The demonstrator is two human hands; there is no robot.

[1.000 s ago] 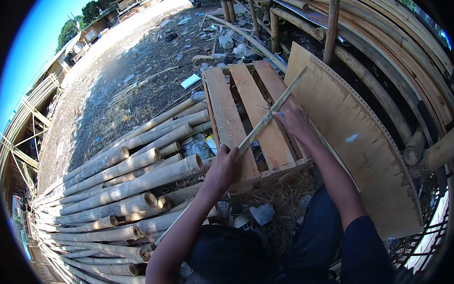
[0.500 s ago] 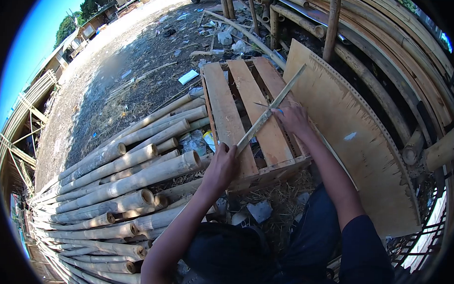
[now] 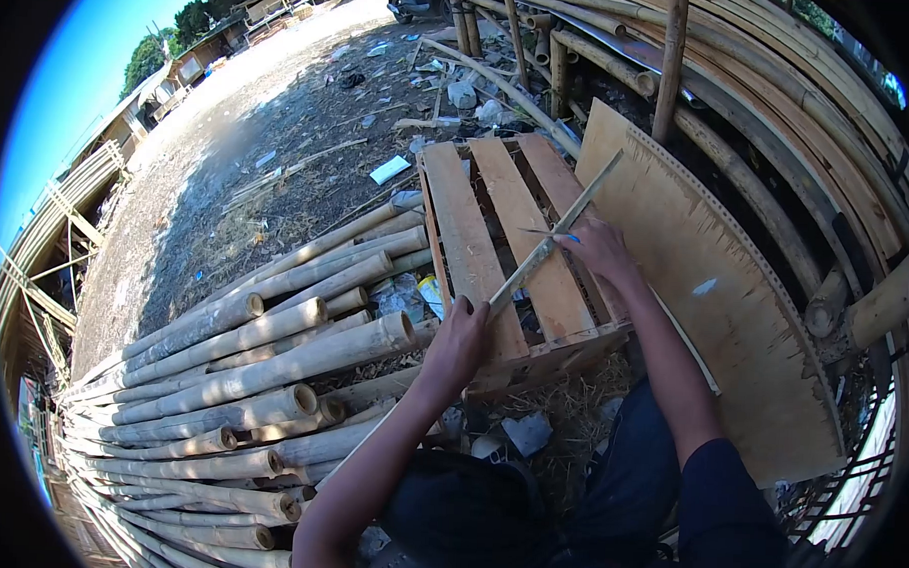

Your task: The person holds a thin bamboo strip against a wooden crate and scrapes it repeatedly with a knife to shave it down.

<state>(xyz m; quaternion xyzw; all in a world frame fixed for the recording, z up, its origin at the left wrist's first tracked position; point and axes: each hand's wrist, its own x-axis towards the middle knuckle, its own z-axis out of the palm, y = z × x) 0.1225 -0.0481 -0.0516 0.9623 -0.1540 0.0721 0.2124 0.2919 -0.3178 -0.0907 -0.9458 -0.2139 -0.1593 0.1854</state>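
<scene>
My left hand [image 3: 460,339] grips the near end of a long thin bamboo strip [image 3: 567,221] that slants up and to the right over a wooden pallet [image 3: 466,234]. Farther up the strip, my right hand [image 3: 601,251] holds a small blue-handled blade [image 3: 548,233] against it. Both arms reach forward from my lap. The strip's far tip ends over the edge of a plywood sheet [image 3: 714,293].
A pile of thick bamboo poles [image 3: 241,377] lies at the left, cut ends facing me. Curved bamboo poles [image 3: 782,85] and a post stack up behind the plywood at the right. Littered dirt ground [image 3: 259,147] stretches beyond. Straw and debris lie under the pallet's near edge.
The view has shifted slightly. My right hand with the blade sits a little farther along the strip; the left hand keeps its grip on the near end.
</scene>
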